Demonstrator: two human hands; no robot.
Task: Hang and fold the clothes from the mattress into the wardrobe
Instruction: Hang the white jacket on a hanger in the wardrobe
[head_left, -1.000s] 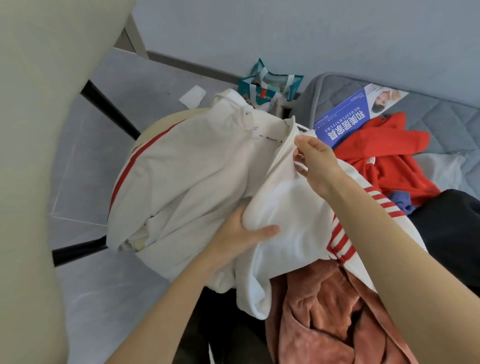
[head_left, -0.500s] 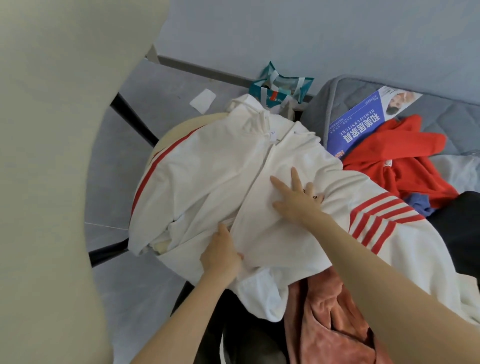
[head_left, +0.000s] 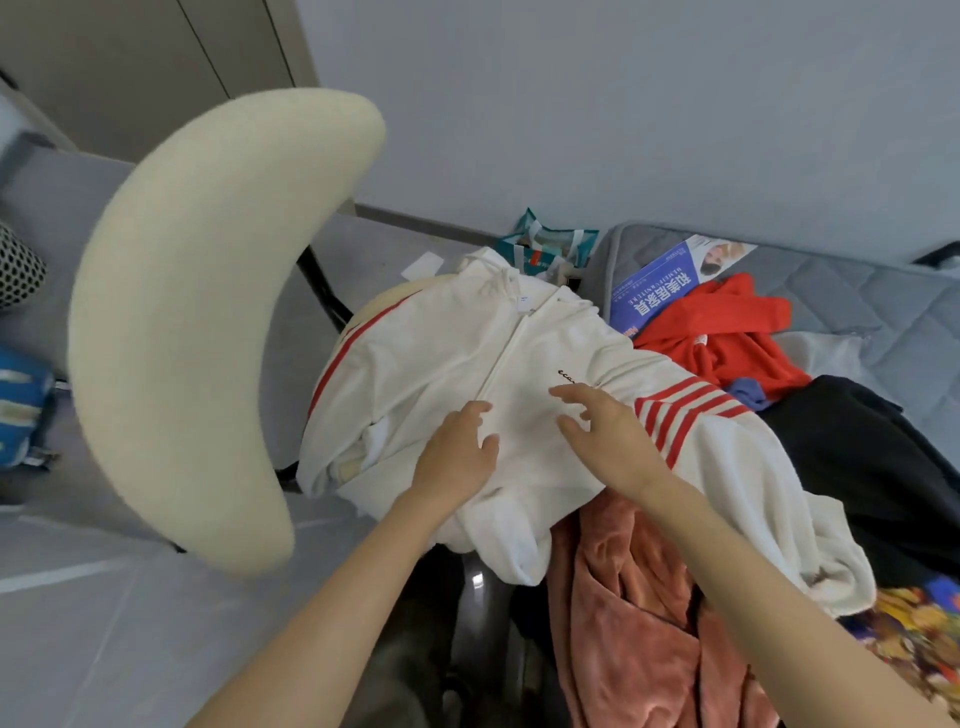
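Two hands (head_left: 457, 457) (head_left: 615, 449) over white jacket (head_left: 441, 353), long axis near-to-far, collar far.

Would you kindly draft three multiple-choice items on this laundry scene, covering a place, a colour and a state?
1. The blue booklet lies: A on the mattress; B on a shelf; C in a drawer.
2. The garment beside the booklet is: A green; B red; C yellow.
3. The left hand and right hand are: A gripping a hanger; B clenched; C open over the white jacket.
Answers: 1 A, grey quilting lies under it. 2 B, plainly red. 3 C, fingers spread, nothing held.
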